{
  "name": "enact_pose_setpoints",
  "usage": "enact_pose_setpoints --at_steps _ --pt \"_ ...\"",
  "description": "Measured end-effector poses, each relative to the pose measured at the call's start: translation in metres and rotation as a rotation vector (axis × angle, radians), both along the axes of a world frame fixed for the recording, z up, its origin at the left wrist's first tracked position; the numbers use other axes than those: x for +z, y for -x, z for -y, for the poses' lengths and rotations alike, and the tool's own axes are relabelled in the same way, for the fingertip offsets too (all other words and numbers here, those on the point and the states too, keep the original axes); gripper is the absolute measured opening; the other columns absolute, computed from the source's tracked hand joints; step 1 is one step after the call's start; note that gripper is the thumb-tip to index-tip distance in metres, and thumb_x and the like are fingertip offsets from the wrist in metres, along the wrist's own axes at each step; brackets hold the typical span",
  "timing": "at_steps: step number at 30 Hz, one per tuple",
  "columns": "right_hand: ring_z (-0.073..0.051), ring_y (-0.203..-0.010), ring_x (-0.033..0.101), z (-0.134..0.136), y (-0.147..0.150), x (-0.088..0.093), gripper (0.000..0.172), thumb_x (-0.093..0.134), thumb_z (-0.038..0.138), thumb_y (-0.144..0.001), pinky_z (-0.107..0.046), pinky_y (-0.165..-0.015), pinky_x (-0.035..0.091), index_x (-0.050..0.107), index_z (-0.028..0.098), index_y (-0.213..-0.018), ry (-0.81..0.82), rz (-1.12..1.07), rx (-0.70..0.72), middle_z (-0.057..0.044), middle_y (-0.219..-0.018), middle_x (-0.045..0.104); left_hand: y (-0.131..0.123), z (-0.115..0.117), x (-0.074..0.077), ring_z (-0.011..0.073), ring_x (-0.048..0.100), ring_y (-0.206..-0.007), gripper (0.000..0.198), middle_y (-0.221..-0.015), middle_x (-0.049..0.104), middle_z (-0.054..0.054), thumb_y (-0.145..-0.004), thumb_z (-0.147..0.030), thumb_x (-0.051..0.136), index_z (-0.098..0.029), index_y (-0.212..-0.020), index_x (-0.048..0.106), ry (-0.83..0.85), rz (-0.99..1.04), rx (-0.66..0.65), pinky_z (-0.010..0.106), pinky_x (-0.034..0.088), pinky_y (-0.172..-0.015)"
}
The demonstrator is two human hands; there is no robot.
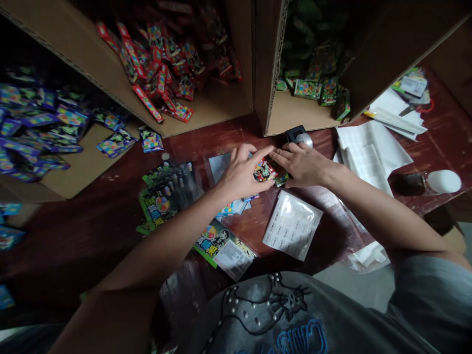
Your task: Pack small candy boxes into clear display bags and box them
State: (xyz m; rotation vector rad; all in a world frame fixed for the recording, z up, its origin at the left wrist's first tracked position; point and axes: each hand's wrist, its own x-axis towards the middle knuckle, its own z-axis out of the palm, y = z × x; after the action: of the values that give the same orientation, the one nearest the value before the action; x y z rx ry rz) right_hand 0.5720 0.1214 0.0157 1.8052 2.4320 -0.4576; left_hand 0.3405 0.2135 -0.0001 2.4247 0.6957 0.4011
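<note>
Red-brown wood shows between the clutter on our table (pixel 92 236), and at its middle our two hands meet over a small stack of sweet packets (pixel 264 170). Our left hand (pixel 239 174) curls around the near end, thumb pressed under and fingers half bent, index finger stretched out across the top. Our right hand (pixel 302 164) lies flatter, fingers nearly straight and close together, pinching the far end of the same stack; a greenish packet peeks out beneath it. So both hands have hold of the stack, just above a clear plastic bag (pixel 219 167) that lies flat on the table under them.

As far as we can judge, the work is somewhere in the middle. Printed pouches (pixel 167 196) lie near our left forearm, another printed pouch (pixel 223 248) lies closer to us, and whether they are filled we cannot tell. A sheet of round stickers (pixel 293 226) waits just beside our right wrist. Plenty of stock is left: the red packets (pixel 165 73) in the middle carton, green packets (pixel 313 88) in the right carton, and blue packets (pixel 40 128) spilling from the left one. White paper sheets (pixel 368 147) lie at the right.
</note>
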Motion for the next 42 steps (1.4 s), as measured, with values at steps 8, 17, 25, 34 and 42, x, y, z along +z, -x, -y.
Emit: enact_pose_setpoints --at_steps 8,17,25,34,42 --pt "-0.046 -0.140 0.051 -0.007 0.022 -0.002 0.082 0.081 0.049 -0.080 -0.069 -0.132 0.023 0.060 0.015 -0.150 -0.049 0.098 0.069 -0.019 -0.143 0.068 -0.006 -0.012 0.001 0.0220 0.072 -0.083 0.026 -0.096 0.069 0.005 -0.099 -0.048 0.055 -0.023 -0.104 0.059 0.987 0.287 0.284 0.031 0.059 -0.061" --pt "-0.047 -0.143 0.048 -0.002 0.006 -0.005 0.093 0.078 0.045 -0.084 -0.074 -0.135 0.010 0.044 0.009 -0.162 -0.162 0.038 0.056 -0.021 -0.146 0.059 -0.018 -0.041 -0.012 0.0242 0.074 -0.106 0.043 -0.113 0.080 0.012 -0.099 -0.030 0.066 -0.014 -0.139 0.064 0.653 -0.030 -0.038 0.041 0.059 -0.098" --pt "-0.044 -0.148 0.048 -0.013 0.006 -0.030 0.112 0.079 0.064 -0.086 -0.067 -0.134 0.025 0.030 0.007 -0.170 -0.111 -0.066 0.204 -0.026 -0.158 0.053 0.080 -0.026 0.034 0.0435 0.041 -0.155 0.086 -0.171 0.047 0.015 -0.086 -0.055 0.083 -0.025 -0.161 0.051 -0.221 -0.302 -0.243 0.062 0.029 -0.128" --pt "-0.044 -0.142 0.050 -0.030 0.039 -0.031 0.100 0.083 0.054 -0.083 -0.067 -0.126 0.036 0.041 0.014 -0.166 -0.077 -0.181 0.263 -0.021 -0.153 0.058 0.095 0.015 0.024 0.0407 0.043 -0.155 0.109 -0.170 0.045 0.020 -0.080 -0.060 0.085 -0.016 -0.168 0.037 -0.134 -0.471 -0.107 0.053 0.032 -0.128" --pt "-0.036 -0.140 0.052 -0.010 0.029 -0.029 0.078 0.079 0.038 -0.078 -0.055 -0.120 0.048 0.047 0.018 -0.146 -0.259 -0.605 0.141 -0.019 -0.141 0.051 0.126 0.010 0.007 0.0488 0.028 -0.163 0.131 -0.183 0.017 0.019 -0.062 -0.053 0.094 -0.027 -0.173 0.030 -0.084 -0.666 -0.265 0.063 0.024 -0.130"
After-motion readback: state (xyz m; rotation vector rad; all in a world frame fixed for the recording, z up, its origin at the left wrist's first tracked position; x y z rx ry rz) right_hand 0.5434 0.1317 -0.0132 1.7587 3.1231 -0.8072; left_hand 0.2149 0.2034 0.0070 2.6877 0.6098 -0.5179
